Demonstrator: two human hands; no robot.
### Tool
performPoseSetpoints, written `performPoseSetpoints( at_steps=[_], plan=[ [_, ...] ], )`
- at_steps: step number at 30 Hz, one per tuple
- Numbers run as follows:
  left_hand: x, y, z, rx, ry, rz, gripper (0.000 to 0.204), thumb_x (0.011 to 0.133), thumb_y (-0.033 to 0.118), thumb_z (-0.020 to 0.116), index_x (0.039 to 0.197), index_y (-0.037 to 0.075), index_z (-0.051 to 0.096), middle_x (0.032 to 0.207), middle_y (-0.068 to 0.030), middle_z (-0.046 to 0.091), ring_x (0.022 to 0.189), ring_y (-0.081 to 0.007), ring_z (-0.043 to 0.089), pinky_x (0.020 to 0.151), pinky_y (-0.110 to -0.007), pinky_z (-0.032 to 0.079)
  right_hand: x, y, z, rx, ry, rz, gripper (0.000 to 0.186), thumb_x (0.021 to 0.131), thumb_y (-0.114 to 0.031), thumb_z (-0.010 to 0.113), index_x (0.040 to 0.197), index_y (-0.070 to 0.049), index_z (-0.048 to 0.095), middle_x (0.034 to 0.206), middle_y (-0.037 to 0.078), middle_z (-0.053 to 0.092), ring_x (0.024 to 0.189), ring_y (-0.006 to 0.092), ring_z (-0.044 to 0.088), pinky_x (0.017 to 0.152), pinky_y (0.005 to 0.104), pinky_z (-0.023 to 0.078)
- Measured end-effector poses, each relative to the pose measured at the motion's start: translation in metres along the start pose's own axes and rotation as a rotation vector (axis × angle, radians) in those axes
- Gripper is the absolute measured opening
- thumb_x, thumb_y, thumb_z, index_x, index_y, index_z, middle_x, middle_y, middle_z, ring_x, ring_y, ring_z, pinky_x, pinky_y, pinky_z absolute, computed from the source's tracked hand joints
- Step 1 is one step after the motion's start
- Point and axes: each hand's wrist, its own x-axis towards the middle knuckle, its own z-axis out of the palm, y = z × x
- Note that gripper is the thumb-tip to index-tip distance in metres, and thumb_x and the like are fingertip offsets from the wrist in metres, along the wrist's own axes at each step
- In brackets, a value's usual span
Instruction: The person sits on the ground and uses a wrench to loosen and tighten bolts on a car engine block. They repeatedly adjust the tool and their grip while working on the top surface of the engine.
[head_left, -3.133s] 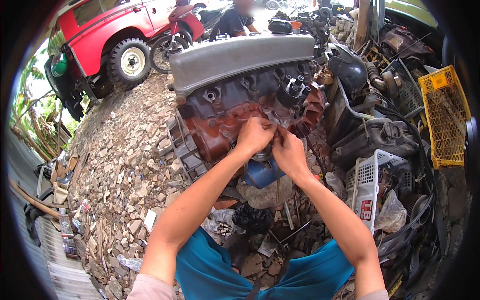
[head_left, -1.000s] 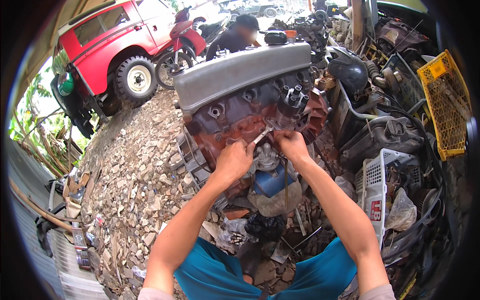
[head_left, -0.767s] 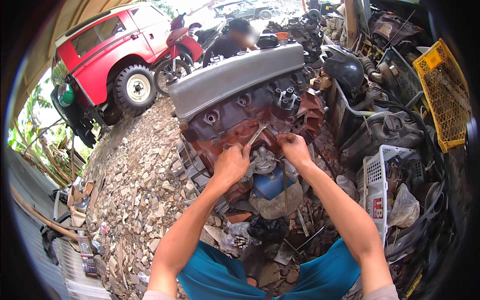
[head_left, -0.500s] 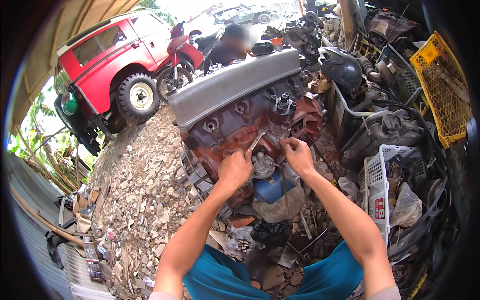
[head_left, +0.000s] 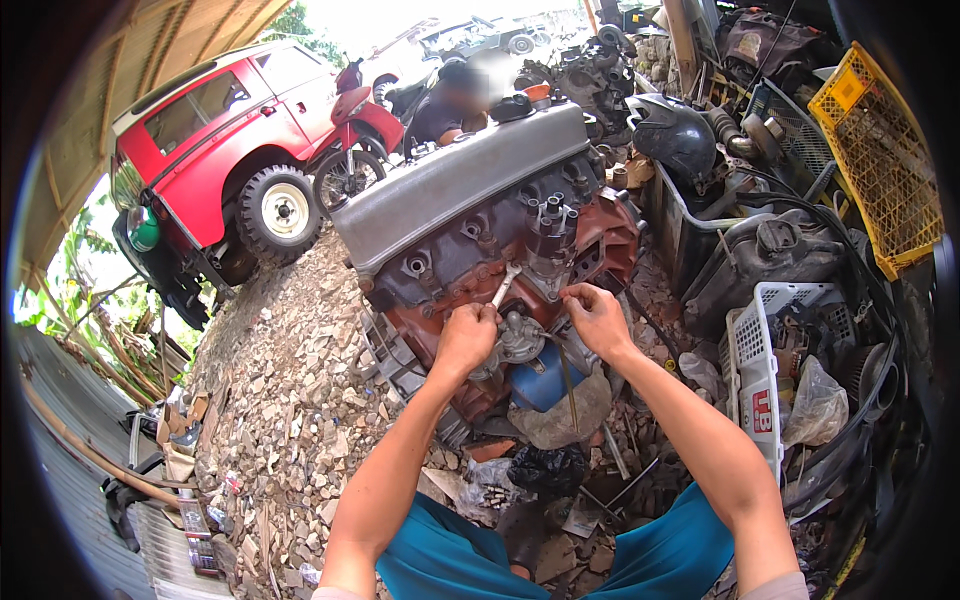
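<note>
While left hand (head_left: 468,338) grips wrench (head_left: 505,287) at near edge of engine (head_left: 475,200), right hand (head_left: 600,320) pinches narrowly, contents unclear; likely a wrench-fitting step, next calling for alignment.

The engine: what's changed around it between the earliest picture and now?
The left hand and right hand, fingertips close together then, have drawn apart, leftward and rightward. A wrench, not visible then, shows in the left hand. The engine stayed in place.

We see ground (head_left: 290,430) of broken stones, bearing an engine (head_left: 465,205), a red car (head_left: 225,125), a motorbike (head_left: 362,125), a black plastic bag (head_left: 548,470) and a large rock (head_left: 545,425).
</note>
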Motion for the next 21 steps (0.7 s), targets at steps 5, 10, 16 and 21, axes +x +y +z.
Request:
performPoseSetpoints(
  at_steps=[5,10,16,21],
  plan=[
    [0.003,0.004,-0.003,-0.217,-0.105,-0.098,0.039,0.103,0.033,0.050,0.093,-0.001,0.066,0.064,-0.0003,0.054,0.059,-0.0112,0.047,0.059,-0.030,0.040,-0.004,-0.005,-0.004,0.006,-0.014,0.006,0.028,0.091,-0.019,0.060,0.107,0.002,0.071,0.084,0.017,0.071,0.078,0.0261,0.070,0.074,0.0371,0.052],
    [0.007,0.009,-0.002,-0.283,-0.150,-0.122,0.038,0.104,0.033,0.048,0.092,0.001,0.064,0.065,-0.0005,0.054,0.058,-0.0114,0.046,0.058,-0.030,0.037,-0.006,-0.003,-0.009,-0.028,-0.035,0.023,0.029,0.091,-0.018,0.059,0.108,0.003,0.070,0.085,0.018,0.071,0.080,0.0264,0.071,0.075,0.0371,0.052],
    [0.023,-0.005,0.005,-0.198,-0.111,-0.136,0.039,0.104,0.034,0.048,0.091,0.001,0.064,0.065,-0.0009,0.055,0.058,-0.0108,0.047,0.058,-0.029,0.037,-0.011,0.002,0.002,-0.044,-0.060,-0.063,0.029,0.090,-0.017,0.059,0.109,0.002,0.069,0.087,0.020,0.071,0.084,0.0322,0.071,0.078,0.0392,0.052],
    [0.027,-0.007,-0.002,-0.205,-0.123,-0.115,0.040,0.102,0.034,0.052,0.084,0.001,0.065,0.064,-0.0013,0.056,0.057,-0.0111,0.048,0.057,-0.028,0.039,-0.017,-0.009,-0.007,-0.114,-0.128,-0.002,0.029,0.090,-0.017,0.059,0.109,0.002,0.069,0.093,0.022,0.072,0.091,0.0346,0.071,0.082,0.0401,0.053]
  ],
)
